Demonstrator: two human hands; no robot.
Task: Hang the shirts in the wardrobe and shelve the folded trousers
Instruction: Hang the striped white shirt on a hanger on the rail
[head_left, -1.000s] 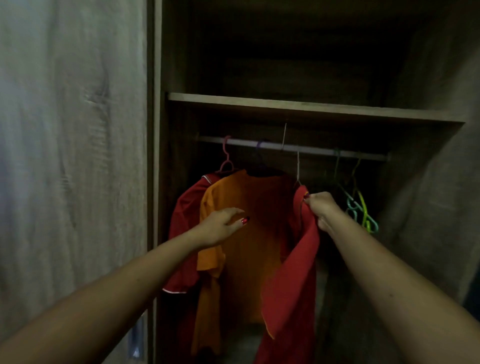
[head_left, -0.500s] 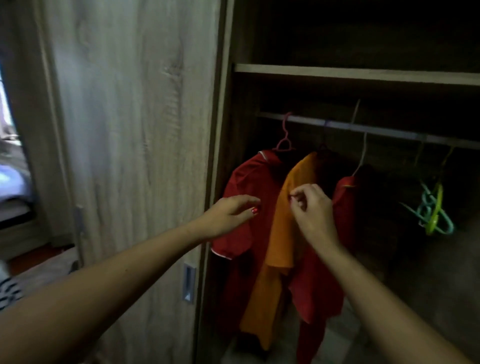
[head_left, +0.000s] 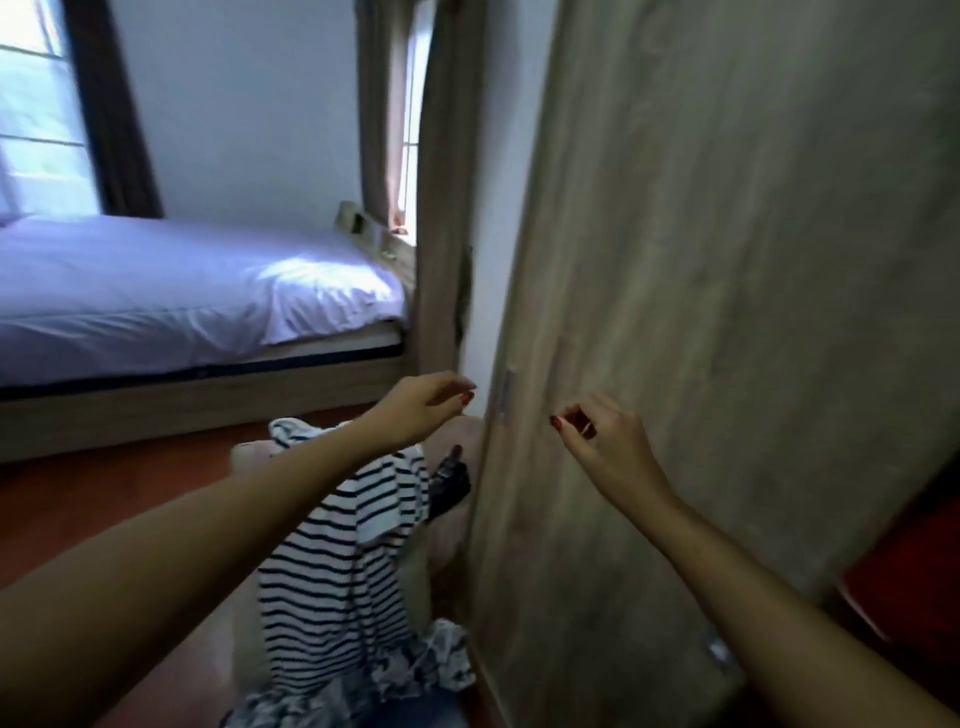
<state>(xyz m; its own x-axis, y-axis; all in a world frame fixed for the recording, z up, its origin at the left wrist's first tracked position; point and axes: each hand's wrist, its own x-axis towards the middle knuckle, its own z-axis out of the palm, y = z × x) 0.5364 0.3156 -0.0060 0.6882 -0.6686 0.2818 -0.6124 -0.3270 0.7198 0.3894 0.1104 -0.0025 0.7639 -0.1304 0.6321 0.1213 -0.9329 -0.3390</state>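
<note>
A pale wood-grain wardrobe door fills the right side. A low bed with a white sheet stands at the left on a reddish-brown floor. A black-and-white striped shirt lies heaped just left of the door's lower edge, outside the wardrobe, with crumpled grey patterned cloth beneath it. The left hand hangs above the shirt and the right hand before the door; both have loosely curled fingers and hold nothing. A small recessed handle sits between them.
</note>
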